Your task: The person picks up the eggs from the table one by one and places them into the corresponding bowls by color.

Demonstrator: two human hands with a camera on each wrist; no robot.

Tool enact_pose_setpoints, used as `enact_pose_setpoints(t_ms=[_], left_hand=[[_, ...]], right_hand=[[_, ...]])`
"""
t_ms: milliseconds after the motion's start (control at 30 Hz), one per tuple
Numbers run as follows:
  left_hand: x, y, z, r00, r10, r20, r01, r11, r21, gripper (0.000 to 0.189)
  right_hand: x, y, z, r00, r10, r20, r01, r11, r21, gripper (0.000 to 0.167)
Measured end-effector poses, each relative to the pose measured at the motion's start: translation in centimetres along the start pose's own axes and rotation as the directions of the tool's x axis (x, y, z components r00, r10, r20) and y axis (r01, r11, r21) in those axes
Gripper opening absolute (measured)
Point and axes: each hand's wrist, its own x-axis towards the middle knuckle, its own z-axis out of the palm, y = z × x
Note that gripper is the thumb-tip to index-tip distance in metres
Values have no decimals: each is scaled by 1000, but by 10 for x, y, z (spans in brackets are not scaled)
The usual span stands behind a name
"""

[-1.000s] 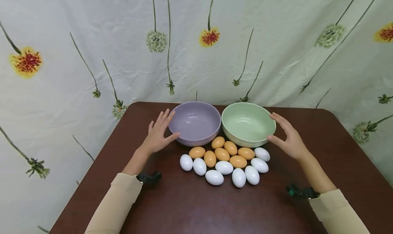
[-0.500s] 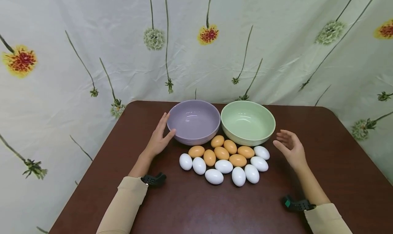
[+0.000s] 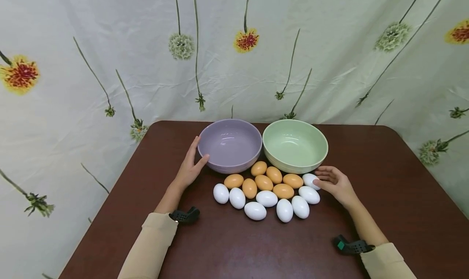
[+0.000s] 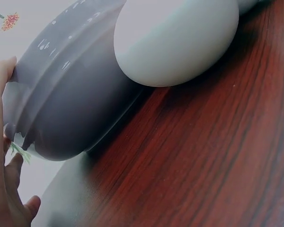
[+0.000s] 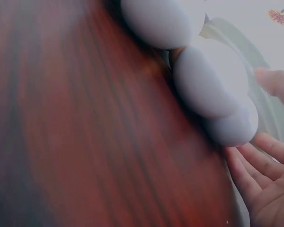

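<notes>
Loosely open hands (image 3: pixel 335 183) on egg (image 3: pixel 310 180), bowl (image 3: pixel 230 145)

Beige long sleeves (image 3: pixel 150 246), black wrist-worn cameras (image 3: pixel 185 215), green marking

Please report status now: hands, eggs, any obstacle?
Left hand touches purple bowl. Right hand at white egg, grip not confirmed. Nothing in the way.

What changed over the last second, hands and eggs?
The right hand left the pale green bowl, dropping toward the eggs; its fingertips now touch the rightmost white egg. The left hand stays against the lilac bowl. Bowls and eggs unmoved.
</notes>
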Motion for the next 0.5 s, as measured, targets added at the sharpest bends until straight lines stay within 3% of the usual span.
enact_pose_setpoints(t_ms=[133,500], left_hand=[[-5,14,-2,1000,-13,5,13,1000,-21,70],[-3,9,1,1000,-17,22,19,992,-128,71]], right_hand=[[0,1,4,1000,-17,-2,17,1000,-7,45],[1,6,4,1000,-6,-19,4,995,-98,41]])
